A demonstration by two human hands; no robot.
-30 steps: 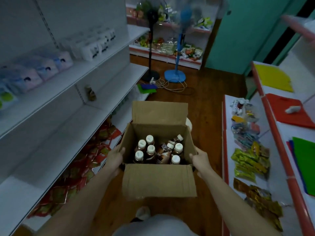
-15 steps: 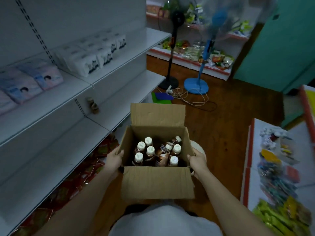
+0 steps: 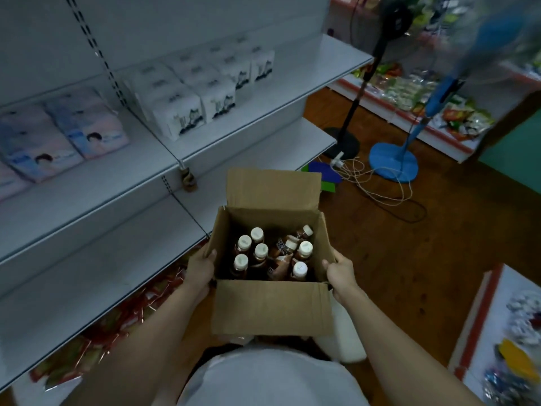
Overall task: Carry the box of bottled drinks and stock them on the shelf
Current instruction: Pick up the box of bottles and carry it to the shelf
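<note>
I hold the open cardboard box [image 3: 272, 306] of bottles [image 3: 259, 253] at waist height, left hand [image 3: 200, 266] and right hand [image 3: 341, 272] clamped on its side walls. The bare shelf [image 3: 87, 259] edge lies just left (one bottle [image 3: 188, 178] at its back); two fans [image 3: 393, 167] stand well ahead on open floor.

This is looking like a small retail shop. White metal shelving [image 3: 205, 142] with slotted uprights is running along the left, carrying rows of boxed cartons [image 3: 202, 92] and pastel packs [image 3: 58, 136] near its front edge. Red snack packets [image 3: 123, 323] are crowding the bottom tier. Another red-edged display [image 3: 424, 112] of packaged goods is lining the far wall, behind two standing fans [image 3: 393, 162] on the wooden floor.
</note>
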